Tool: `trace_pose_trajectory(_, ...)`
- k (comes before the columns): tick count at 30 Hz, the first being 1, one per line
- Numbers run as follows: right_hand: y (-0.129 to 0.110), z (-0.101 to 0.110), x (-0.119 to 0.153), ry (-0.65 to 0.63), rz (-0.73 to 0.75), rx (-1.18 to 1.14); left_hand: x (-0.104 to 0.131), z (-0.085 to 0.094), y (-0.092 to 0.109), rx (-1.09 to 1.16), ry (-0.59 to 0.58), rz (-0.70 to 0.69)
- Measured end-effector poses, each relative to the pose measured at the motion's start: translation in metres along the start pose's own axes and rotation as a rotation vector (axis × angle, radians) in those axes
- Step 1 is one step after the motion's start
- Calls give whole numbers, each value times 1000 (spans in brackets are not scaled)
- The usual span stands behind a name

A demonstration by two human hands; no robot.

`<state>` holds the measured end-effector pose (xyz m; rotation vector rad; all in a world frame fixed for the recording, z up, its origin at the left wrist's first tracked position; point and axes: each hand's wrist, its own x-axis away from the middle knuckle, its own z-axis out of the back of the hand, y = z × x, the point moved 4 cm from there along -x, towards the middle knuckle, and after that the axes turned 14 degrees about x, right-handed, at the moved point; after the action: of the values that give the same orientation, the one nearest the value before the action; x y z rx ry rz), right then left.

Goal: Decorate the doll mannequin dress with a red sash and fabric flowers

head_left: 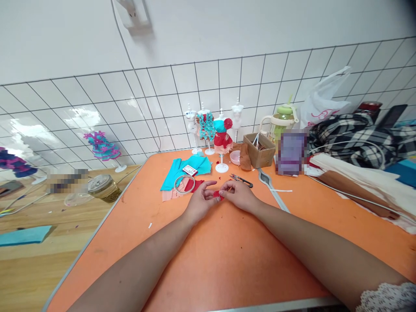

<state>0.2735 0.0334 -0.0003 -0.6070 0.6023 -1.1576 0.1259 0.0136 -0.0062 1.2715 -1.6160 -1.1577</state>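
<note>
Between my two hands, just above the orange table, is a small piece of red fabric point(218, 196). My left hand point(203, 200) pinches its left side with thumb and fingers. The fingertips of my right hand point(238, 195) close on its right side. Just beyond stands a small white dress form point(222, 141) in a turquoise top with a red rosette and a red skirt. Thread snips point(242, 180) lie beyond my right hand. To the left of my left hand, a round hoop point(184, 184) rests on red and pink cloth, with turquoise fabric point(175, 173) behind it.
More small dress forms point(206, 128) stand at the tiled wall. A cardboard box point(259, 149), a pink bowl point(235, 157) and a green bottle point(284, 117) are at the back right. A grey strap-like strip point(274, 195) crosses the orange table point(201, 268). A wooden table point(42, 264) adjoins it at left.
</note>
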Motion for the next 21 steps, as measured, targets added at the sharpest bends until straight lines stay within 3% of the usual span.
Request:
trace_pose_trajectory(9, 2, 0, -2, 92, -5, -104, -3, 5, -4, 101, -21, 95)
trace_pose_trajectory(15, 3, -8, 0, -22, -102, -266, -3, 6, 0, 6, 32, 25)
trace_pose_trajectory(21, 3, -7, 2, -44, -149, -374, -2, 6, 3, -39, 10, -13)
